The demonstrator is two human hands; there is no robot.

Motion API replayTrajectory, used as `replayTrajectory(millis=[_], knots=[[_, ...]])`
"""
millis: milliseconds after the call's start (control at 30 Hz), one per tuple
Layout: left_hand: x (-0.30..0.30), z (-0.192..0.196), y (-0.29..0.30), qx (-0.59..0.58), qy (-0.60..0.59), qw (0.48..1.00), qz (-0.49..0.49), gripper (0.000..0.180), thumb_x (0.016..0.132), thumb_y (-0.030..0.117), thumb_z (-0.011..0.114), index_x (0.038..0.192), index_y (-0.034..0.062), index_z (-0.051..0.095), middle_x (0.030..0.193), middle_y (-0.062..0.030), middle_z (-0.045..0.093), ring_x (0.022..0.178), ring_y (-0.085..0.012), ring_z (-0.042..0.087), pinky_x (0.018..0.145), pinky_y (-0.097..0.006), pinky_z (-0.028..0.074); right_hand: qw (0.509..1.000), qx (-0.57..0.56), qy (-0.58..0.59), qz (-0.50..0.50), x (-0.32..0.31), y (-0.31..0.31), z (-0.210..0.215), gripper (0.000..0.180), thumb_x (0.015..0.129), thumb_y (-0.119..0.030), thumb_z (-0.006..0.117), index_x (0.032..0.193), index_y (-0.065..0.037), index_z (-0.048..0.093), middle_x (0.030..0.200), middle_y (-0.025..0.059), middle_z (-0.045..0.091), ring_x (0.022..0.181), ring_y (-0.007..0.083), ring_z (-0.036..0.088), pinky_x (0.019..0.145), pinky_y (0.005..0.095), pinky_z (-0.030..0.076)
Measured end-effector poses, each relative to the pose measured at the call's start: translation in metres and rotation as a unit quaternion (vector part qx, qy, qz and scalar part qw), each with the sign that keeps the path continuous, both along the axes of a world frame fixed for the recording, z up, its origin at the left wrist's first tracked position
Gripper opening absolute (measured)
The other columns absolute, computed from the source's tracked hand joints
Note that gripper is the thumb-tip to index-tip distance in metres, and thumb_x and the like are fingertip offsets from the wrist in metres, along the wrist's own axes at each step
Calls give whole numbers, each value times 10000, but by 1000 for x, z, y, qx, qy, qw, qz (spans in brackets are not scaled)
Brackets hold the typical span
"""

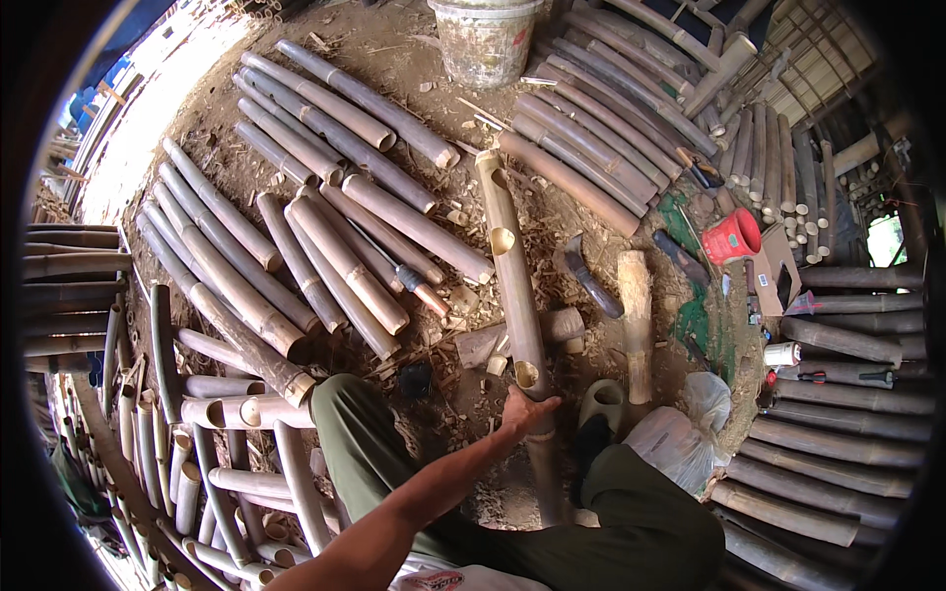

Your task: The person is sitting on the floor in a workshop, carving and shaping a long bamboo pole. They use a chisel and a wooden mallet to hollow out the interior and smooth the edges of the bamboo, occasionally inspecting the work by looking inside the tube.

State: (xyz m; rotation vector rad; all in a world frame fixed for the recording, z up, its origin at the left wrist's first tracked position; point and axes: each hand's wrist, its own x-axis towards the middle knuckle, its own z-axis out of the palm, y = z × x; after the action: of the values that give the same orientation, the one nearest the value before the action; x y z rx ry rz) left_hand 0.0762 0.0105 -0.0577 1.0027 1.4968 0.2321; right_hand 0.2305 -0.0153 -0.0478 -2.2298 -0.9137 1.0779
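My left hand [527, 410] grips the near part of a long bamboo pole [517, 295], its fingers closed round it. Openings are cut along the pole's upper side, one just beyond my hand. The pole points away from me, between my knees, and crosses a short log [481, 347] on the ground. To its right lie a curved dark-handled blade [589, 278] and a pale wooden mallet [636, 325]. On the left, a chisel-like tool with a wooden handle [424, 291] rests among bamboo pieces. My right hand is out of view.
Rows of cut bamboo [232, 281] lie to the left, with more [591, 148] at the far right and along the right side [838, 428]. A dirty white bucket [483, 44] stands far ahead. A red container [731, 236], cardboard box [776, 268] and plastic bag [675, 438] are on the right.
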Motion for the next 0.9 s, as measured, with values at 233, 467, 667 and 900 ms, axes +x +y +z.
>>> replayTrajectory(millis=[233, 467, 667, 900], knots=[[-6, -26, -62, -150, -274, 949, -52, 507, 816, 233, 734, 1198, -67, 591, 1128, -177, 677, 1008, -247, 653, 903, -328, 507, 1000, -15, 16, -21, 4, -16, -8, 478, 866, -217, 639, 1274, -38, 466, 1068, 184, 610, 899, 335, 650, 780, 445, 522], [-14, -36, -41, -137, -14, 973, -184, 779, 685, 583, 804, 1006, -115, 670, 1080, -234, 675, 910, -266, 682, 759, -362, 557, 999, -23, 25, -29, 0, -19, -11, 436, 864, -217, 636, 1234, -39, 490, 1021, 189, 624, 889, 348, 652, 774, 453, 520], [-27, -11, 48, -19, -133, 991, 11, 992, 670, 682, 766, 1231, -108, 556, 1094, -216, 677, 978, -278, 669, 839, -372, 535, 999, -24, 43, -21, -11, -19, -20, 401, 862, -217, 632, 1201, -39, 511, 982, 193, 635, 880, 359, 654, 768, 460, 519], [-9, -31, 47, 26, -163, 982, 94, 851, 718, 576, 792, 1198, -88, 565, 1097, -195, 673, 962, -257, 666, 849, -350, 525, 997, -31, 67, -21, -23, -28, -27, 361, 860, -217, 629, 1161, -40, 536, 935, 197, 649, 870, 372, 656, 761, 468, 517]])
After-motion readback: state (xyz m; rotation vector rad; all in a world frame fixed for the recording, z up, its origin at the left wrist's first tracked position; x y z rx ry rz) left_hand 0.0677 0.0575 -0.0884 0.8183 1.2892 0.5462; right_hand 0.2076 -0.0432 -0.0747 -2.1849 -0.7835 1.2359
